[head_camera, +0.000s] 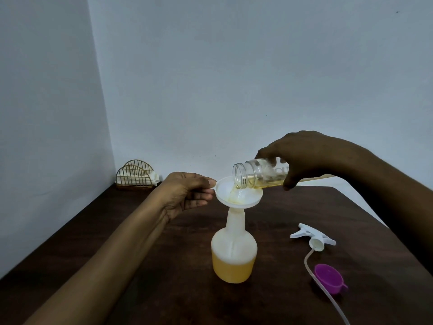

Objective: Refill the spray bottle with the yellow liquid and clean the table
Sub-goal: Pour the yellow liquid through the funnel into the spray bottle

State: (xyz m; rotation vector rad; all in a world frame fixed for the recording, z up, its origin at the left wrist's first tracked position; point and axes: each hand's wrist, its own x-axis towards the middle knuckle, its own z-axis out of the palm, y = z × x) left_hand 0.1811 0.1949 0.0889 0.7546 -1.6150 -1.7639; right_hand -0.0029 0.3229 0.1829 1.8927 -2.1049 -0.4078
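Note:
A white translucent spray bottle (233, 254) stands on the dark wooden table (164, 266), its lower part filled with yellow liquid. A white funnel (236, 195) sits in its neck. My left hand (189, 192) pinches the funnel's tab at the rim. My right hand (304, 158) holds a clear glass jar (257, 175) tipped almost level, mouth over the funnel, and yellow liquid runs from it into the funnel. The white trigger spray head (312, 236) with its long tube lies on the table to the right of the bottle.
A purple cap (329, 279) lies on its side near the tube at the right. A gold wire napkin holder (136, 175) with white napkins stands in the back left corner against the walls. The table's right edge runs diagonally behind my right arm.

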